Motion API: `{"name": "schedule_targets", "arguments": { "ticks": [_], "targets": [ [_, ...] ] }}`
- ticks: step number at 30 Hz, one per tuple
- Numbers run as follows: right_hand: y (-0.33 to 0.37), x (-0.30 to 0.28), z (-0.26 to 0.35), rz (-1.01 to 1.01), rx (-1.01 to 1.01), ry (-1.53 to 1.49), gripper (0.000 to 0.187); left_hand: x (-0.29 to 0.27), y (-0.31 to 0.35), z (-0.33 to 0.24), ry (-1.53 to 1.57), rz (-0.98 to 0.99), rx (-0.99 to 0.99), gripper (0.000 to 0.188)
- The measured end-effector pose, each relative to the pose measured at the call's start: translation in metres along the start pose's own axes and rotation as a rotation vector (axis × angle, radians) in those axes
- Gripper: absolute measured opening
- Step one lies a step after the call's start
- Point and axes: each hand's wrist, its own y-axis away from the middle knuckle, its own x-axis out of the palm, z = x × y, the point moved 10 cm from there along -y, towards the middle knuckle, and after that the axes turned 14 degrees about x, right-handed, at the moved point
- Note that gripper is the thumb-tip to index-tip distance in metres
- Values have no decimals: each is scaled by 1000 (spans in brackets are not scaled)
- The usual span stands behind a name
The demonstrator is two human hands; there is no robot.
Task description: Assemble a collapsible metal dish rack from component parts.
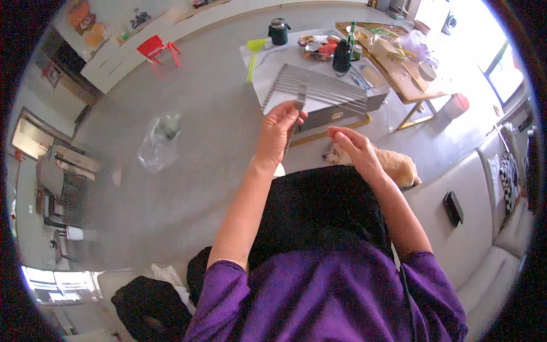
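Note:
My left hand [277,128] is raised in front of the coffee table, its fingers closed round a narrow grey-brown strip [293,132]. The strip sticks up past the fingertips and hangs below them; its exact kind is unclear. To its right is my right hand [360,153], thumb and fingers drawn together in a pinch. Whatever may be between those fingertips is too small to make out. Beyond both hands, several long thin metal rods [319,85] lie side by side, fanned across the white tabletop [263,68].
A light tan dog [394,166] lies by the table, behind my right hand. On the tabletop stand a dark jar [278,32], a black bottle [342,57] and a food tray [317,48]. A clear plastic bag [158,145] lies on the floor, left. Right is a pale sofa [436,199].

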Motion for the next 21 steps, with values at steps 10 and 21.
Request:
{"name": "schedule_targets", "arguments": {
  "ticks": [10,21],
  "targets": [
    [11,6,-16,-26,166,-340,35,38,52,35,-237,275,-8,21],
    [-8,-50,-37,-330,-40,-329,19,14,45,71,-321,175,-6,20]
  ]
}}
